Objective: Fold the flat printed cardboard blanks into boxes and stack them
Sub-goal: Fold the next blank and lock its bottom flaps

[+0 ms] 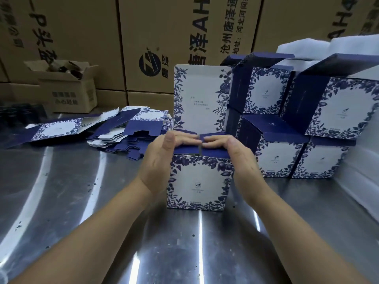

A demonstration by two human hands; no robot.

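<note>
1. Nearest me, the box [198,185] stands upright on the steel table [102,212], its walls already squared.
2. My left hand [164,154] and right hand [233,154] flank its top. The fingers lie flat and press the two dark-blue side flaps [215,153] inward; neither hand grips anything. My fingertips are blurred, so the flaps may not be fully down.
3. The tall lid flap [202,95] stands unfolded behind; I judge tucking it comes next.
4. To the right, finished boxes [268,93] sit stacked in two tiers.
5. Farther left, flat blanks [131,130] lie piled, so plenty remains.
</note>
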